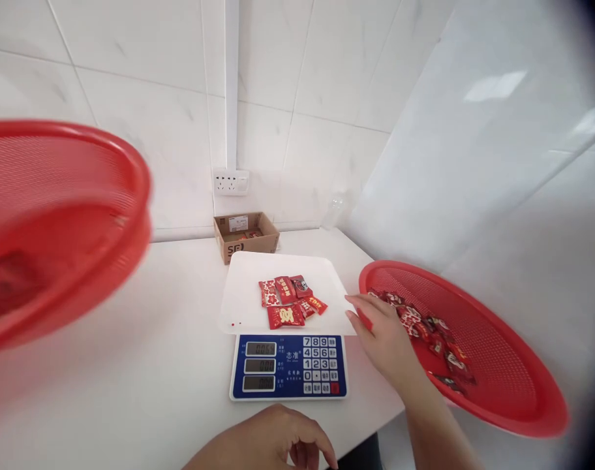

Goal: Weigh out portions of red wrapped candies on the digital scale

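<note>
My right hand is beside the right edge of the scale's white pan, with fingers reaching left and the thumb apart from them. Nothing shows in its grasp. My left hand is low in front of the scale, loosely curled with the index finger apart; no object is visible in it, though the frame cuts off its lower part. Several small red packets lie grouped on the pan. Right of it, a red mesh basket, partly behind my right hand, holds more red and dark packets.
Another red basket, blurred and cut off by the frame, looms at the left with dark red contents. A cardboard box with a few packets stands behind the scale on the white table. A socket is on the tiled wall.
</note>
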A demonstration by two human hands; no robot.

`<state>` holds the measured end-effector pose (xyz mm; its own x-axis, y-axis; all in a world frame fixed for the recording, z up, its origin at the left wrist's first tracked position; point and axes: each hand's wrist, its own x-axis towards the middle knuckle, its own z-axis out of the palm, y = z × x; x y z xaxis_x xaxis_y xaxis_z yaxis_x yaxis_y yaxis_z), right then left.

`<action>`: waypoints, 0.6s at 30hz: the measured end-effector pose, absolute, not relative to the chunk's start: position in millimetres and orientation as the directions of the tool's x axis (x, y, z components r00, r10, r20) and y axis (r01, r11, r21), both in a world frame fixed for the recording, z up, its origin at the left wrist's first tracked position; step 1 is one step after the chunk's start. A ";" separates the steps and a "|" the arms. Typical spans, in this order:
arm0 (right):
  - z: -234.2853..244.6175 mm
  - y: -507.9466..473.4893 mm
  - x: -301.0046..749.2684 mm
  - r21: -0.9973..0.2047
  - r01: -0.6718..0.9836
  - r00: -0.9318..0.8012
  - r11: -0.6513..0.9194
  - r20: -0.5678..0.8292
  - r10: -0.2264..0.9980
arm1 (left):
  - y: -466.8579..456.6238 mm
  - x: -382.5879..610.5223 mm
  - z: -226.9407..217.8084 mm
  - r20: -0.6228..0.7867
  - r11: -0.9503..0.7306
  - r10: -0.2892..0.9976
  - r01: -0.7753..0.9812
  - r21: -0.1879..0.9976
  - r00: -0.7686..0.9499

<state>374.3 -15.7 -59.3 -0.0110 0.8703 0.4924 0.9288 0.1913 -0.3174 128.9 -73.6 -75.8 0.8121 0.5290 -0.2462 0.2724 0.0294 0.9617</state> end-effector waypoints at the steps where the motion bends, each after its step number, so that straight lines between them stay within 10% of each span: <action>1: -58.1 -20.8 380.9 -0.306 0.939 0.018 0.159 0.504 0.864 | -73.8 128.8 -75.2 -0.244 0.024 0.529 0.273 0.962 0.813; 11: -75.9 -39.3 411.4 -0.163 0.961 0.252 -0.225 0.164 0.954 | -69.5 137.5 -110.6 -0.128 -0.072 0.469 0.182 0.981 0.874; 16: -66.9 -41.5 402.9 -0.178 0.948 0.279 -0.262 0.077 0.957 | -73.3 95.2 -87.1 -0.073 -0.183 0.732 0.299 0.937 0.677; 18: -63.4 -42.5 400.3 -0.185 0.939 0.300 -0.290 0.031 0.953 | -70.0 59.1 -74.2 0.029 -0.204 0.942 0.503 0.840 0.335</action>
